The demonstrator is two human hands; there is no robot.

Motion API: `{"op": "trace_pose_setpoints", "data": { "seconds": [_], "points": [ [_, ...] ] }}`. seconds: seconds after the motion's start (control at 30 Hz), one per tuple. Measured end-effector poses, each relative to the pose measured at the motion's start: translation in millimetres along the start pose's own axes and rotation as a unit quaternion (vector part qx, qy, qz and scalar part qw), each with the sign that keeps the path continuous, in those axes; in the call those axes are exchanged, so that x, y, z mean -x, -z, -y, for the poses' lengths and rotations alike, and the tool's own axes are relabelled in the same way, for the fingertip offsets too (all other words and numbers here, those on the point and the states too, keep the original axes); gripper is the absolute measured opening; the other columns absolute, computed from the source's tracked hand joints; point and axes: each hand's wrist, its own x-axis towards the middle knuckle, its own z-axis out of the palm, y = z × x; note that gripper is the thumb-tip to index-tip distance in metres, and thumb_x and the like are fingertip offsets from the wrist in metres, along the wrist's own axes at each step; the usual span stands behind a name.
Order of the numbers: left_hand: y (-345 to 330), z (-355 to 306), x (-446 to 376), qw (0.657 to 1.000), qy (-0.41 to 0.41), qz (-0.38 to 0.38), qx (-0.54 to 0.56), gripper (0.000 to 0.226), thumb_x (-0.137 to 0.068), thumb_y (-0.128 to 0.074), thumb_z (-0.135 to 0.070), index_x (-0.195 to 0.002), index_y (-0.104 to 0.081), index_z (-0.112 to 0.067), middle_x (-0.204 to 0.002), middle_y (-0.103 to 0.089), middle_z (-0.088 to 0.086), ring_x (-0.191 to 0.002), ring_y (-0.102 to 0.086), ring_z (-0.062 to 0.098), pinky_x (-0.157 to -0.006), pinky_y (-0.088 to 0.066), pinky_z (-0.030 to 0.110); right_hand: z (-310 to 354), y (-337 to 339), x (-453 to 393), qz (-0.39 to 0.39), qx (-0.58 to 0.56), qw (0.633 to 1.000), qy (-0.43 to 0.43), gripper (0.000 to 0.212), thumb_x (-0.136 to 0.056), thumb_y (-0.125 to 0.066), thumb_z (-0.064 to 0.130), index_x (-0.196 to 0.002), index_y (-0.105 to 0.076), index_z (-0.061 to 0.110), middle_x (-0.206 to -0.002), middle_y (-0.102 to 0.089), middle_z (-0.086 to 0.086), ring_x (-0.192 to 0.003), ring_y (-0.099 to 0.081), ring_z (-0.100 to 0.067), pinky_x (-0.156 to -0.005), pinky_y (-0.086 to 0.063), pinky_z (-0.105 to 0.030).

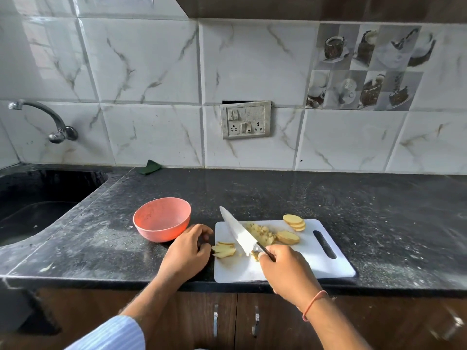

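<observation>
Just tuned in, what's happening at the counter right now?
A person is cutting potato on a white cutting board. The right hand grips a knife, its blade angled over the board. The left hand holds the potato strips at the board's left edge. A chopped pile and round slices lie further back. A pink bowl stands left of the board.

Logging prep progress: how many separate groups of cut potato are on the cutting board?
4: strips at the left edge, a diced heap behind the knife, a thick piece beside it, stacked slices at the far edge. The right hand may hide more.
</observation>
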Motion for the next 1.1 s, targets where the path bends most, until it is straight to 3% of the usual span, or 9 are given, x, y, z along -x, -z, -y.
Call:
{"op": "trace_pose_setpoints", "data": {
  "seconds": [0.1,0.23,0.4,0.57,0.63,0.73,0.97,1.1],
  "points": [
    [-7,3,-3,0.999,0.014,0.014,-0.038,0.033,-0.087,-0.054,-0.017,-0.109,-0.059,-0.042,-0.099,-0.062,-0.022,-0.093,-0.06,0.002,-0.084,-0.056,0.034,4,-4,12,-0.018,0.081,0.996,0.023,0.029,-0.105,-0.046,0.037,-0.088,-0.06,0.018,-0.088,-0.071,0.001,-0.08,-0.061,-0.019,-0.068,-0.046,-0.037],
    [-12,6,-5,0.997,-0.009,0.011,-0.077,0.027,-0.085,-0.057,-0.033,-0.11,-0.061,-0.041,-0.103,-0.059,-0.023,-0.097,-0.058,0.001,-0.085,-0.055,0.031,10,-12,21,-0.037,0.122,0.99,0.052,0.026,-0.107,-0.042,0.034,-0.104,-0.064,0.02,-0.108,-0.073,-0.002,-0.096,-0.064,-0.023,-0.079,-0.047,-0.034],
    [-14,1,-4,0.992,-0.041,0.003,-0.119,0.029,-0.089,-0.05,-0.037,-0.116,-0.062,-0.038,-0.112,-0.058,-0.023,-0.105,-0.058,0.004,-0.086,-0.055,0.031,16,-19,20,-0.03,0.109,0.992,0.052,0.024,-0.108,-0.042,0.036,-0.101,-0.06,0.023,-0.104,-0.073,0.0,-0.092,-0.066,-0.021,-0.078,-0.051,-0.033],
    [-8,-2,-2,0.995,-0.059,0.024,-0.077,0.047,-0.096,-0.033,-0.045,-0.129,-0.066,-0.036,-0.125,-0.058,-0.024,-0.116,-0.053,0.001,-0.099,-0.05,0.033,16,-11,16,-0.042,0.109,0.992,0.046,0.022,-0.108,-0.042,0.039,-0.1,-0.058,0.026,-0.107,-0.074,0.001,-0.086,-0.055,-0.02,-0.073,-0.04,-0.033],
    [-6,-2,-1,0.993,-0.083,0.043,-0.066,0.046,-0.101,-0.039,-0.059,-0.132,-0.066,-0.038,-0.125,-0.056,-0.026,-0.116,-0.052,-0.002,-0.097,-0.05,0.032,16,-8,17,-0.047,0.104,0.992,0.044,0.023,-0.108,-0.043,0.04,-0.1,-0.059,0.027,-0.103,-0.074,0.003,-0.085,-0.059,-0.019,-0.071,-0.042,-0.032],
    [-6,-2,0,0.991,-0.103,0.055,-0.069,0.055,-0.09,-0.057,-0.079,-0.127,-0.07,-0.042,-0.114,-0.056,-0.027,-0.106,-0.055,-0.003,-0.086,-0.052,0.025,16,-7,20,-0.045,0.098,0.993,0.041,0.024,-0.108,-0.042,0.041,-0.102,-0.061,0.027,-0.1,-0.074,0.005,-0.088,-0.064,-0.019,-0.07,-0.045,-0.032],
    [-11,0,-1,0.993,-0.098,0.02,-0.056,0.048,-0.089,-0.068,-0.069,-0.126,-0.076,-0.039,-0.105,-0.058,-0.026,-0.098,-0.054,-0.006,-0.079,-0.044,0.014,23,-7,27,-0.049,0.114,0.99,0.065,0.018,-0.108,-0.041,0.037,-0.099,-0.055,0.029,-0.101,-0.073,0.004,-0.08,-0.054,-0.02,-0.069,-0.038,-0.032],
    [-12,3,-2,0.994,-0.093,0.026,-0.042,0.048,-0.092,-0.066,-0.067,-0.13,-0.074,-0.038,-0.104,-0.058,-0.026,-0.098,-0.056,-0.003,-0.08,-0.05,0.021,23,-9,29,-0.048,0.12,0.989,0.071,0.02,-0.107,-0.04,0.036,-0.099,-0.056,0.028,-0.094,-0.071,0.006,-0.085,-0.064,-0.018,-0.07,-0.047,-0.033]
  ]
}}
